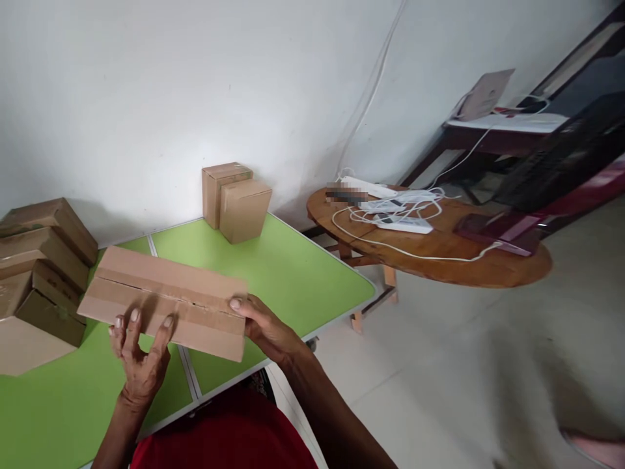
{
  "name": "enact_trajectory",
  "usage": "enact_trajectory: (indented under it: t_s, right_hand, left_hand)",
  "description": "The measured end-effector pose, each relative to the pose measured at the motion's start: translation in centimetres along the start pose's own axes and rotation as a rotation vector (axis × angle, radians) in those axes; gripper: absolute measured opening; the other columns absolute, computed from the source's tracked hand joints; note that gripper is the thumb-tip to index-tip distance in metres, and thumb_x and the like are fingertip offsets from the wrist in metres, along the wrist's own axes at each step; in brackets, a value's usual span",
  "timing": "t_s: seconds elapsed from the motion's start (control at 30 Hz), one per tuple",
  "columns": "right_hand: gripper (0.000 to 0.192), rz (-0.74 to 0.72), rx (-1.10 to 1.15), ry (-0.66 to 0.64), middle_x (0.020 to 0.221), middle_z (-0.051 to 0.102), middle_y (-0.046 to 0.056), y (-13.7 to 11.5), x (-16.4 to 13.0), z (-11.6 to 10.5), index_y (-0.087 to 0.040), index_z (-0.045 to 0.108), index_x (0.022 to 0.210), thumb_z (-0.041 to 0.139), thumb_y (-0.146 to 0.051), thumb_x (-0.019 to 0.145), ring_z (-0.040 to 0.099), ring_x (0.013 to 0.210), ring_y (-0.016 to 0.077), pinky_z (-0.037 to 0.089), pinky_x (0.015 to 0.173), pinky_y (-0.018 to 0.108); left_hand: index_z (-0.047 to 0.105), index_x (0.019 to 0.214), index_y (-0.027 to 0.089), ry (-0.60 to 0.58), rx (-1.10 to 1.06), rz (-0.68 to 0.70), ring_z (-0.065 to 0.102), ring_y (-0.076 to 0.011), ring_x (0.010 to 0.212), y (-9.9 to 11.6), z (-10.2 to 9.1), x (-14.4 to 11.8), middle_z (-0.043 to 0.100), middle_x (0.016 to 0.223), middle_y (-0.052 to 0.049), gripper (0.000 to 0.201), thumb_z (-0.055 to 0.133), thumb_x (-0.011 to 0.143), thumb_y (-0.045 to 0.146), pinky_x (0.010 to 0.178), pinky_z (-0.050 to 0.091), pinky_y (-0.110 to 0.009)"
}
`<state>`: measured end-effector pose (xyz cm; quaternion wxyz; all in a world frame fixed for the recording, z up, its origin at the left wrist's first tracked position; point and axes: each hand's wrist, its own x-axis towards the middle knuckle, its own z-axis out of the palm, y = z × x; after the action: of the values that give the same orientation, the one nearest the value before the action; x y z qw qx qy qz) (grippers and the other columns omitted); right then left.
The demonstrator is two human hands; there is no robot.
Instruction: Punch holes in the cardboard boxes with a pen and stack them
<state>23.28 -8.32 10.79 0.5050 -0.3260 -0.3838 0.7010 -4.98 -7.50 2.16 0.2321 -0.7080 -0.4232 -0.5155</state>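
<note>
A flattened cardboard box (166,286), with a strip of brown tape along its middle seam, is held tilted above the green table (303,273). My right hand (268,326) grips its right end, thumb on the upper face and the other fingers out of sight behind it. On the near side, my left hand (141,355) has its fingers spread, with the fingertips touching the taped face. Whatever lies under the cardboard is hidden.
Several closed cardboard boxes (53,280) stand at the table's left. Two smaller boxes (244,212) sit by the wall. To the right, a wooden oval table (469,267) carries white power strips (405,223) and tangled cables. A blurred foot (598,449) shows at lower right.
</note>
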Motion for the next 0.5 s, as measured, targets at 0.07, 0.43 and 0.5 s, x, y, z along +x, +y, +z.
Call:
enact_trajectory:
  t_s: [0.07, 0.43, 0.5]
  right_hand:
    - [0.072, -0.011, 0.068, 0.000, 0.128, 0.083, 0.014, 1.0, -0.3, 0.2, -0.025, 0.076, 0.130, 0.096, -0.066, 0.075, 0.074, 0.130, 0.0391, 0.064, 0.103, 0.051]
    - [0.102, -0.475, -0.413, 0.162, 0.151, 0.069, 0.018, 8.8, -2.7, 2.5, -0.028, 0.048, 0.154, 0.095, -0.026, 0.064, 0.069, 0.140, 0.0377, 0.057, 0.120, 0.050]
    - [0.100, -0.535, -0.505, 0.172, 0.154, 0.066, 0.019, 10.1, -2.9, 2.2, -0.027, 0.049, 0.153, 0.093, -0.023, 0.064, 0.067, 0.143, 0.0392, 0.056, 0.122, 0.052]
  left_hand:
    - [0.072, 0.144, 0.035, 0.032, -0.025, -0.113, 0.019, -0.0453, 0.176, 0.2, -0.3, 0.3, 0.038, 0.179, -0.013, 0.066, 0.088, 0.082, 0.016, 0.142, 0.013, -0.073]
    - [0.063, 0.156, 0.026, -0.168, -0.737, -1.011, 0.073, -0.0421, 0.126, 2.5, -2.6, 7.5, 0.076, 0.133, -0.022, 0.099, 0.042, 0.093, 0.099, 0.103, 0.065, -0.062]
    - [0.064, 0.155, 0.029, -0.129, -0.641, -0.950, 0.073, -0.0415, 0.124, 2.3, -2.8, 7.7, 0.077, 0.131, -0.018, 0.104, 0.043, 0.087, 0.105, 0.104, 0.064, -0.061]
